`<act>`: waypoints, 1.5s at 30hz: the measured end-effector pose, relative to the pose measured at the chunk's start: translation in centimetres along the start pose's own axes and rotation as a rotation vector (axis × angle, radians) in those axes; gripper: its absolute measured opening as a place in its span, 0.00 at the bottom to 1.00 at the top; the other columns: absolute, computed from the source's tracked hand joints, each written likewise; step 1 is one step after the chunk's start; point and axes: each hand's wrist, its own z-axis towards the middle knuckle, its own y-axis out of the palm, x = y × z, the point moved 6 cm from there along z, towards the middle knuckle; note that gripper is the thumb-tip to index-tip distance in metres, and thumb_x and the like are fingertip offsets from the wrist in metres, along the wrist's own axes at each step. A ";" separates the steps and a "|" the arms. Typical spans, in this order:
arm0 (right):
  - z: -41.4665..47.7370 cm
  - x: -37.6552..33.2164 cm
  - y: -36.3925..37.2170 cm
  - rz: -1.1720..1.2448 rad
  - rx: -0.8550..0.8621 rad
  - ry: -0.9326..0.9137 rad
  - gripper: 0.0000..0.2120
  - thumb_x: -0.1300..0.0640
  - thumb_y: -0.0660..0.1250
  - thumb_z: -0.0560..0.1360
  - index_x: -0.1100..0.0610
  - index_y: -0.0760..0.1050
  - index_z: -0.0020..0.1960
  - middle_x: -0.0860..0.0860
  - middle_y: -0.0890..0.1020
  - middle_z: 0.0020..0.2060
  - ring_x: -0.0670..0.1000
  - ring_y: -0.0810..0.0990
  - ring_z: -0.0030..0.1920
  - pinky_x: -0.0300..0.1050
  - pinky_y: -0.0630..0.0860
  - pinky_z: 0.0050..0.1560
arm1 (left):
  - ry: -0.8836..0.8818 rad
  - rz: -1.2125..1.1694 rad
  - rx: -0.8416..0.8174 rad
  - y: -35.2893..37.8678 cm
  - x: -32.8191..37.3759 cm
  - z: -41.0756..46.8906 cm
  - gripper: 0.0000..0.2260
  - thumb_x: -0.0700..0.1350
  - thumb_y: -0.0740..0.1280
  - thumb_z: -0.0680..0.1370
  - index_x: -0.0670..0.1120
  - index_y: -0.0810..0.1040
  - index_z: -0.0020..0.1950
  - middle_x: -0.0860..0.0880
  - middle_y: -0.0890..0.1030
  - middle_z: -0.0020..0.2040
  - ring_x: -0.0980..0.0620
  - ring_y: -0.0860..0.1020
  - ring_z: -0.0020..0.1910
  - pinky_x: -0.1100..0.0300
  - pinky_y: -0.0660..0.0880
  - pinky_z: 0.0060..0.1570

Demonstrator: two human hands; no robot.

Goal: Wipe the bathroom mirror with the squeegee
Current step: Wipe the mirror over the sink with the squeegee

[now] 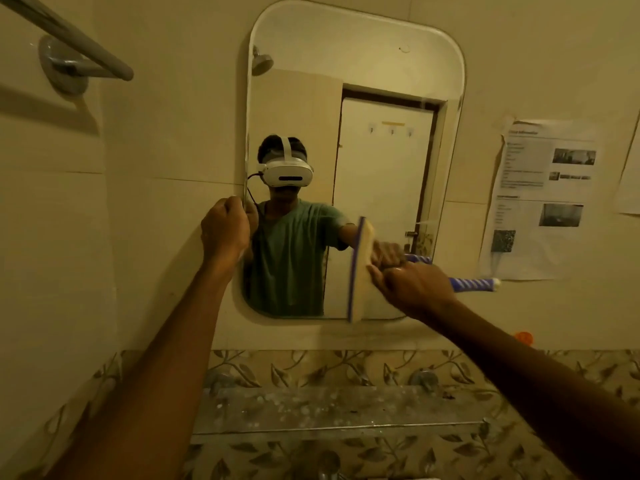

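Note:
A rounded rectangular mirror hangs on the tiled wall ahead. My right hand grips the squeegee by its blue-and-white striped handle. Its blade stands upright and presses on the lower right part of the glass, reaching the bottom edge. My left hand is closed around the mirror's left edge at mid height. The glass reflects a person in a green shirt wearing a white headset, and a white door behind.
A metal towel bar juts out at the upper left. Printed sheets are stuck to the wall right of the mirror. A glass shelf with a metal rail sits below. An orange item peeks out behind my right forearm.

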 end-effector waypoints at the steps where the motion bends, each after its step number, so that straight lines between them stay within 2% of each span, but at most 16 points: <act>1: 1.3 -2.0 -0.4 0.036 0.020 -0.044 0.35 0.33 0.32 0.77 0.51 0.73 0.46 0.51 0.80 0.44 0.45 0.78 0.37 0.37 0.69 0.28 | -0.007 0.002 0.027 -0.1 0.1 -0.2 0.13 0.46 0.53 0.79 0.45 0.73 0.40 0.52 0.72 0.34 0.56 0.69 0.34 0.60 0.63 0.32; 3: 4.1 -5.6 -1.1 0.078 0.031 -0.096 0.32 0.35 0.37 0.79 0.53 0.71 0.62 0.55 0.75 0.63 0.54 0.76 0.60 0.47 0.76 0.45 | -0.012 0.016 0.062 -0.3 0.4 -0.4 0.13 0.46 0.53 0.80 0.44 0.74 0.41 0.53 0.71 0.33 0.58 0.68 0.33 0.60 0.61 0.31; 5: 6.1 -7.5 -1.5 0.053 -0.001 -0.092 0.32 0.36 0.39 0.79 0.53 0.69 0.65 0.56 0.74 0.66 0.57 0.72 0.65 0.52 0.74 0.56 | -0.013 0.013 0.069 -0.3 0.4 -0.4 0.14 0.47 0.53 0.80 0.44 0.75 0.42 0.52 0.72 0.34 0.56 0.69 0.34 0.59 0.62 0.33; 8: 6.2 -5.7 -1.4 0.093 0.002 -0.096 0.31 0.35 0.39 0.78 0.53 0.70 0.64 0.56 0.76 0.63 0.55 0.75 0.60 0.50 0.74 0.52 | -0.006 0.003 0.074 -0.1 0.2 -0.3 0.14 0.47 0.53 0.80 0.44 0.75 0.42 0.52 0.73 0.36 0.53 0.71 0.38 0.58 0.64 0.37; 12: 3.3 1.4 -1.3 0.134 0.054 -0.016 0.29 0.35 0.38 0.78 0.50 0.66 0.63 0.50 0.78 0.46 0.46 0.74 0.36 0.38 0.67 0.29 | 0.010 0.000 0.072 0.2 0.1 -0.2 0.14 0.47 0.52 0.80 0.44 0.75 0.43 0.48 0.75 0.41 0.50 0.72 0.42 0.55 0.66 0.42; 15: 1.5 5.1 -1.1 0.077 -0.018 0.105 0.31 0.35 0.37 0.78 0.53 0.70 0.59 0.47 0.75 0.32 0.47 0.74 0.29 0.46 0.76 0.28 | -0.009 -0.025 0.049 0.3 0.0 0.0 0.14 0.47 0.52 0.80 0.44 0.73 0.41 0.48 0.74 0.39 0.49 0.73 0.42 0.54 0.69 0.43; 18: 1.0 5.7 -1.2 0.050 -0.060 0.143 0.39 0.32 0.32 0.73 0.56 0.73 0.46 0.50 0.76 0.29 0.49 0.76 0.28 0.48 0.79 0.32 | -0.006 -0.020 0.044 0.3 0.1 -0.1 0.14 0.47 0.53 0.80 0.45 0.72 0.39 0.49 0.74 0.38 0.49 0.73 0.40 0.55 0.68 0.41; 22: 2.4 1.7 -2.5 0.137 0.060 0.029 0.30 0.38 0.38 0.80 0.56 0.70 0.58 0.49 0.74 0.38 0.45 0.72 0.30 0.41 0.72 0.28 | 0.014 0.012 0.070 0.2 0.3 -0.4 0.13 0.47 0.53 0.80 0.44 0.74 0.44 0.47 0.75 0.41 0.50 0.73 0.42 0.56 0.68 0.41; 25: 4.5 -1.5 -2.6 0.180 0.060 0.009 0.25 0.38 0.40 0.80 0.52 0.69 0.58 0.45 0.72 0.40 0.44 0.70 0.34 0.40 0.66 0.29 | -0.005 -0.003 0.080 0.1 0.2 -0.5 0.14 0.47 0.53 0.80 0.44 0.73 0.42 0.49 0.74 0.38 0.51 0.72 0.40 0.56 0.67 0.40; 28: 4.8 -0.8 -1.8 0.226 0.058 0.036 0.29 0.36 0.38 0.78 0.52 0.70 0.59 0.50 0.77 0.48 0.47 0.74 0.39 0.42 0.70 0.32 | -0.020 -0.021 0.072 0.0 -0.1 -0.2 0.15 0.47 0.52 0.80 0.45 0.72 0.37 0.49 0.74 0.37 0.50 0.72 0.39 0.54 0.69 0.42; 30: 3.2 1.6 -0.7 0.281 0.057 0.097 0.28 0.38 0.40 0.80 0.53 0.69 0.62 0.53 0.79 0.50 0.49 0.77 0.41 0.43 0.74 0.33 | -0.015 -0.028 0.066 0.0 -0.3 0.0 0.15 0.47 0.52 0.80 0.44 0.74 0.40 0.47 0.76 0.40 0.48 0.73 0.42 0.52 0.70 0.44; 32: 0.9 3.9 0.7 0.286 0.017 0.171 0.25 0.40 0.42 0.81 0.53 0.69 0.63 0.52 0.80 0.46 0.48 0.78 0.37 0.42 0.73 0.30 | -0.005 -0.011 0.083 0.1 -0.3 -0.1 0.14 0.46 0.52 0.80 0.44 0.75 0.43 0.46 0.75 0.42 0.48 0.72 0.42 0.54 0.67 0.42; 35: -1.3 5.4 1.9 0.357 -0.089 0.309 0.30 0.37 0.39 0.79 0.55 0.73 0.54 0.49 0.78 0.33 0.46 0.78 0.31 0.39 0.73 0.30 | 0.025 0.025 0.117 0.2 0.0 -0.4 0.13 0.46 0.53 0.80 0.44 0.74 0.41 0.48 0.74 0.39 0.51 0.71 0.39 0.57 0.63 0.39; 38: -0.9 4.5 0.4 0.456 -0.033 0.308 0.35 0.33 0.40 0.77 0.54 0.79 0.47 0.48 0.79 0.32 0.47 0.78 0.32 0.39 0.71 0.30 | 0.041 0.029 0.134 0.3 -0.1 -0.5 0.13 0.45 0.53 0.80 0.44 0.73 0.40 0.51 0.73 0.35 0.54 0.70 0.36 0.59 0.62 0.36; 41: 0.9 4.3 -3.3 0.726 0.154 0.359 0.25 0.35 0.46 0.79 0.47 0.77 0.45 0.43 0.79 0.35 0.42 0.79 0.33 0.39 0.70 0.33 | 0.040 0.018 0.137 0.3 -0.4 -0.4 0.13 0.46 0.53 0.80 0.45 0.73 0.40 0.53 0.71 0.34 0.57 0.69 0.34 0.62 0.62 0.32; 45: 4.2 5.7 -7.5 1.093 0.310 0.497 0.12 0.49 0.52 0.82 0.50 0.71 0.43 0.46 0.78 0.36 0.40 0.77 0.31 0.36 0.71 0.31 | 0.039 0.013 0.137 0.2 -0.5 -0.4 0.13 0.46 0.54 0.80 0.45 0.74 0.41 0.53 0.72 0.35 0.55 0.69 0.36 0.61 0.62 0.34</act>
